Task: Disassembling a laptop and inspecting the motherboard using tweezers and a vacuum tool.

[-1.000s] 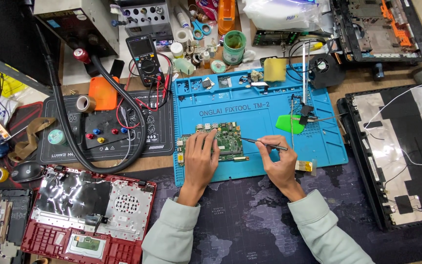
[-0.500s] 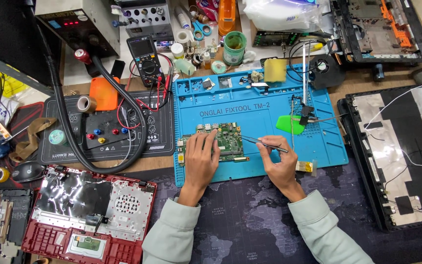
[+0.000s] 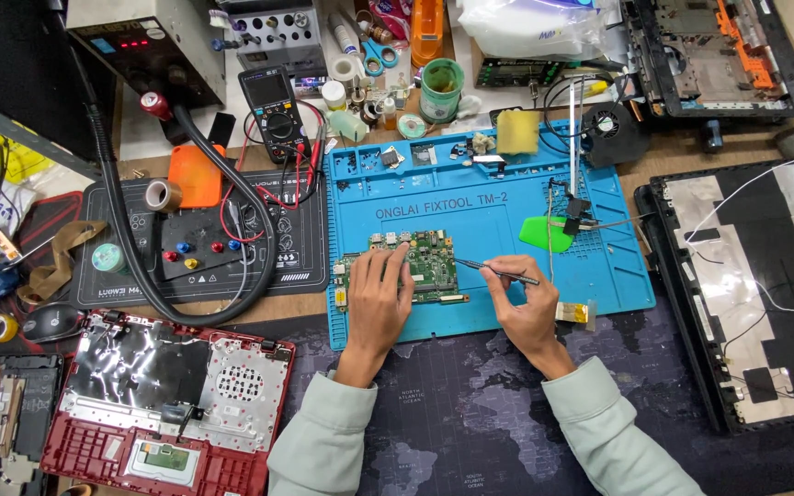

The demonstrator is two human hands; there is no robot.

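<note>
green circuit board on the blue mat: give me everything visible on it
The green circuit board is small and rectangular, lying flat near the middle of the blue mat. Metal ports line its top edge; small components dot its face. The left hand rests on its left part. Tweezers, held in the right hand, reach toward its right edge.

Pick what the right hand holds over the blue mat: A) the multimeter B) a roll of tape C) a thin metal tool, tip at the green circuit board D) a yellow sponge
C: the right hand grips a thin metal tool whose tip meets the green circuit board, which the left hand steadies on the blue mat.
</note>
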